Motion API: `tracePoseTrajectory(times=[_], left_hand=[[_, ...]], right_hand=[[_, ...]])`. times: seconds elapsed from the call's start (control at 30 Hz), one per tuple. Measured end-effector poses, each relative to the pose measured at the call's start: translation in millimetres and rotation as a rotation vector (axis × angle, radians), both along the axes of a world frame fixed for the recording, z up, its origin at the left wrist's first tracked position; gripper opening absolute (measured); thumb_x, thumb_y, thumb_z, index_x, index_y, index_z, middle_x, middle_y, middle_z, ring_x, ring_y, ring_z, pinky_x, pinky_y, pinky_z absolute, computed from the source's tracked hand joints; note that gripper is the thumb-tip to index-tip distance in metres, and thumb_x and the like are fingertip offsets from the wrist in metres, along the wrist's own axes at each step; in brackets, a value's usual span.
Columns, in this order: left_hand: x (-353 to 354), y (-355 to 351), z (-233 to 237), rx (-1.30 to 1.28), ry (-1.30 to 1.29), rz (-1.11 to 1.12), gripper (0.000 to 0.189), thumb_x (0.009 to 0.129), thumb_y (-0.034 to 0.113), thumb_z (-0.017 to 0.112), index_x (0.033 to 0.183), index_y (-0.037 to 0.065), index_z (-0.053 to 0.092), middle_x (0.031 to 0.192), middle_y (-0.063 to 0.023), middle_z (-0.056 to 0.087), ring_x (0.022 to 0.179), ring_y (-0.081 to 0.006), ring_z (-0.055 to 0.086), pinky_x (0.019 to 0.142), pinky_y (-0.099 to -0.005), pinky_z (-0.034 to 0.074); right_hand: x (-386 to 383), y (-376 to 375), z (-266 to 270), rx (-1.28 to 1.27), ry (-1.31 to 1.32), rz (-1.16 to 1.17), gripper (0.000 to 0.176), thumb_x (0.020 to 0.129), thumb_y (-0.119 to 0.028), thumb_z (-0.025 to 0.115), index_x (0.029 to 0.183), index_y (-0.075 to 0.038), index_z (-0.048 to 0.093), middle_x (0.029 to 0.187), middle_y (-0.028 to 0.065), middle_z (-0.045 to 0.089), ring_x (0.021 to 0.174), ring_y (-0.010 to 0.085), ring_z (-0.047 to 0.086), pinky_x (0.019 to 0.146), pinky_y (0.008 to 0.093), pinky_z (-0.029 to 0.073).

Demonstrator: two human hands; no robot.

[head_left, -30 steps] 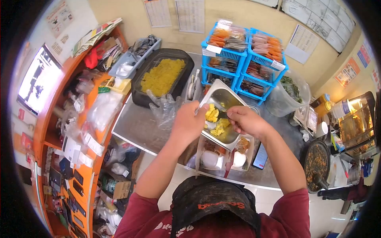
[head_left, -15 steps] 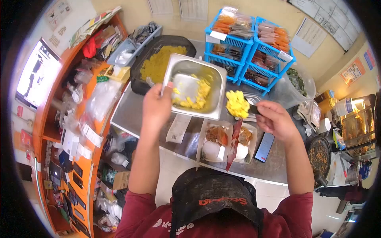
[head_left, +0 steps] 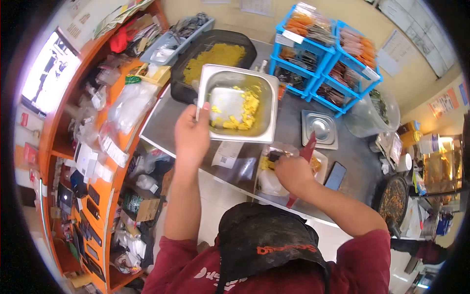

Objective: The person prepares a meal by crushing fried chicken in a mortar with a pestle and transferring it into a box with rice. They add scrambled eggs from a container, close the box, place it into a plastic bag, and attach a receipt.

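My left hand (head_left: 193,134) grips the near left rim of a steel food pan (head_left: 270,105), tilted over the table. Yellow chunks resembling scrambled egg (head_left: 249,109) lie inside it. My right hand (head_left: 294,174) is closed around a dark-handled serving spoon (head_left: 275,155), mostly hidden by the hand, over the left part of an open takeaway box (head_left: 271,185). Some yellow food (head_left: 267,163) shows in that box beside the spoon. A red cardboard flap (head_left: 308,147) stands up past my right hand, with more food partly visible in the section to its right.
A steel lid (head_left: 320,128) and a phone (head_left: 336,176) lie right of the box. Behind are stacked blue baskets (head_left: 313,73) of packets and a black tray (head_left: 178,81) of yellow food. A paper slip (head_left: 227,155) lies below the pan. Orange shelving (head_left: 125,147) stands left.
My right hand has moved down and left, bringing the heaped spoon from beside the pan to the takeaway box. The yellow heap now shows partly in the box. My left hand still holds the pan.
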State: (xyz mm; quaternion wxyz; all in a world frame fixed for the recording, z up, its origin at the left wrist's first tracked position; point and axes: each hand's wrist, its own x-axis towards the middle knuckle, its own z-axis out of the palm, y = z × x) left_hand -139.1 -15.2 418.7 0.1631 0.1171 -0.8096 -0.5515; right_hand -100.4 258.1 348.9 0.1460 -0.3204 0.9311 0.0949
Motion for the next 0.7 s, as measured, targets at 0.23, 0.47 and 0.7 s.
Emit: tracePoseTrajectory(times=[0.23,0.47,0.7], left_hand=[[18,3,-20,0.137,-0.037,0.003,0.038,0.105,0.030,0.064,0.084,-0.001,0.058,0.076,-0.0070,0.054,0.073,-0.0141,0.047,0.069,-0.0333,0.043],[21,16,-31,0.147,-0.012,0.004,0.037,0.102,0.028,0.067,0.084,-0.002,0.058,0.083,-0.0155,0.056,0.079,-0.0261,0.052,0.074,-0.0394,0.044],[30,51,-21,-0.083,0.155,-0.033,0.027,0.100,0.023,0.068,0.090,-0.001,0.062,0.086,-0.0156,0.058,0.079,-0.0286,0.054,0.074,-0.0399,0.045]], right_hand=[[24,34,28,-0.340,0.203,-0.086,0.014,0.080,-0.011,0.074,0.092,-0.004,0.071,0.089,0.0116,0.073,0.079,0.0273,0.072,0.067,0.0389,0.057],[24,78,102,-0.910,-0.248,-0.809,0.026,0.093,-0.014,0.068,0.114,-0.001,0.075,0.100,0.0190,0.075,0.075,0.0250,0.071,0.067,0.0348,0.054],[-12,9,110,-0.591,0.322,-0.192,0.020,0.093,-0.010,0.061,0.108,0.001,0.070,0.101,0.0195,0.073,0.089,0.0312,0.073,0.075,0.0394,0.059]])
